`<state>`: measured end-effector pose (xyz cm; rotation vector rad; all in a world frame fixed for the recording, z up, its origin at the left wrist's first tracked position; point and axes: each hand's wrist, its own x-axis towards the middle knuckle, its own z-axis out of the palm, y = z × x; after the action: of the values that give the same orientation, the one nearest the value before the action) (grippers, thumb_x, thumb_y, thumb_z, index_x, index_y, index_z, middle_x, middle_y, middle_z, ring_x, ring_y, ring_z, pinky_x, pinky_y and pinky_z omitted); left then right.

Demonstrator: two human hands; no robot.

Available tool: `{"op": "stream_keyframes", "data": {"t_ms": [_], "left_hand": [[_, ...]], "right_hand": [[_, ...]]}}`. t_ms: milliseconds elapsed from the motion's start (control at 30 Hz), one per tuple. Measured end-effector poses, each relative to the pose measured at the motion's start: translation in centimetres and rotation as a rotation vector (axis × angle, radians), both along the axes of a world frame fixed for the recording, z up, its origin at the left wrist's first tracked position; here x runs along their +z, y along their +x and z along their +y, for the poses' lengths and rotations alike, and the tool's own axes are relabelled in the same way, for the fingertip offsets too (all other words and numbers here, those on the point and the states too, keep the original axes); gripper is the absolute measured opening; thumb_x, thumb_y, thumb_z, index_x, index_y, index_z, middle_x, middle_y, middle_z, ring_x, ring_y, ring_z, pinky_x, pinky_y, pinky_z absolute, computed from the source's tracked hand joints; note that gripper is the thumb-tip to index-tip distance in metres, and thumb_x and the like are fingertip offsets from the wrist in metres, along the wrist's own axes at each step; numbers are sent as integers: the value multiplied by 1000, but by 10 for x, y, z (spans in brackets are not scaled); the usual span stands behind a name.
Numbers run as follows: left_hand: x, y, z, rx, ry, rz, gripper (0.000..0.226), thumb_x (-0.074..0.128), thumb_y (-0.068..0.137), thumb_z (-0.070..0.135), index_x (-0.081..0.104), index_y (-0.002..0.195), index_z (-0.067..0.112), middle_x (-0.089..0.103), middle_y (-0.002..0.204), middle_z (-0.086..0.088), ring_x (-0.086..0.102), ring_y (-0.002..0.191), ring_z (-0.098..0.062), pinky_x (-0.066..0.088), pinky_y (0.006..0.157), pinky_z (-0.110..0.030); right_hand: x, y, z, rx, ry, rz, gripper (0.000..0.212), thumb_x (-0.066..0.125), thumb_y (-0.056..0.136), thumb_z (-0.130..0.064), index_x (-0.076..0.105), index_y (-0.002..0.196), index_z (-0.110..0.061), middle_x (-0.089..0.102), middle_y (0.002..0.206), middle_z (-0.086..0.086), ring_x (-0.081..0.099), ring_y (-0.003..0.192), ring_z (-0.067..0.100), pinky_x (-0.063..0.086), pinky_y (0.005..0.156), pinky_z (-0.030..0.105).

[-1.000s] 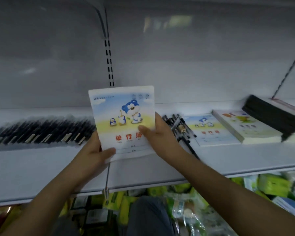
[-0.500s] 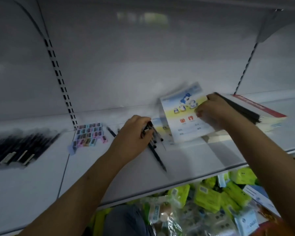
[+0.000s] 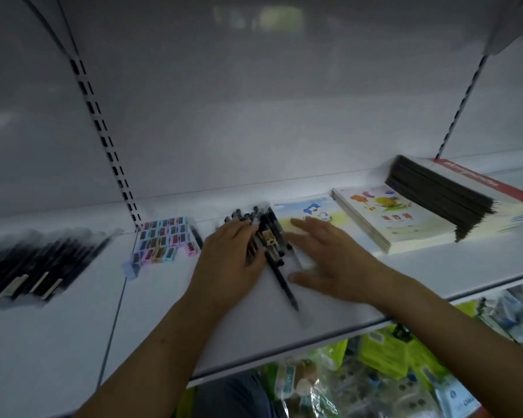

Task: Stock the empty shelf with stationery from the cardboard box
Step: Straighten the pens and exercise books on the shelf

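Black pens [image 3: 264, 236] lie bunched in the middle of the white shelf [image 3: 73, 342], and both hands work at them. The left hand [image 3: 228, 260] lies palm down over the left side of the bunch, its fingers curved over the barrels; whether it truly clasps them or only presses on them cannot be told. The right hand [image 3: 329, 263] lies flat just to the right of the pens, fingers straight and spread, thumb stretched toward the shelf's front edge, resting on the blue-bear notebook [image 3: 308, 211] that lies on the shelf with only its upper part showing past the fingers. One pen [image 3: 283, 282] sticks out of the bunch toward the front edge, lying between the two hands. To the left of the pens sits a block of small pastel sharpeners [image 3: 163, 239], and farther left a blurred row of dark pens [image 3: 34, 263]. To the right of the bear notebook is a stack of workbooks with a colourful cover [image 3: 390, 218], and beyond it a tilted stack of dark-edged books [image 3: 435, 191] leaning over them. Below the shelf lie green and clear plastic packets [image 3: 381, 354].
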<state>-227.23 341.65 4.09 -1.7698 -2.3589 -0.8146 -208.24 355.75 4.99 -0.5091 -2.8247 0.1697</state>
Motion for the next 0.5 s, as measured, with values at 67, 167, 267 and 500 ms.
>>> {"op": "stream_keyframes", "data": {"t_ms": [67, 167, 267, 500], "left_hand": [[0, -1, -1, -3, 23, -39, 56, 42, 93, 46, 49, 142, 22, 51, 139, 3, 42, 133, -17, 37, 110, -42], [3, -4, -6, -10, 112, -78, 42, 53, 96, 32, 55, 136, 19, 54, 132, 2, 45, 125, -16, 37, 107, -36], [9, -13, -13, 106, 187, -35, 32, 57, 94, 32, 62, 123, 21, 58, 117, 4, 46, 113, -18, 39, 95, -32], [16, -17, 2, 124, 11, 95, 35, 55, 87, 57, 59, 95, 23, 51, 85, 7, 46, 90, -17, 40, 78, -35]], "right_hand": [[-8, -3, 2, 4, 31, -20, 67, 33, 90, -67, 32, 149, -34, 30, 156, -7, 24, 144, 15, 26, 116, 39], [-8, -4, 5, -30, 8, -4, 66, 34, 91, -67, 35, 147, -34, 33, 154, -8, 29, 142, 14, 31, 112, 42], [5, -7, -5, -46, -40, 40, 79, 27, 87, -77, 35, 149, -27, 37, 152, -5, 31, 140, 15, 29, 114, 36], [31, -66, -14, -132, -59, 98, 26, 60, 90, -45, 60, 93, -19, 53, 87, -5, 53, 78, 12, 47, 64, 30]]}}
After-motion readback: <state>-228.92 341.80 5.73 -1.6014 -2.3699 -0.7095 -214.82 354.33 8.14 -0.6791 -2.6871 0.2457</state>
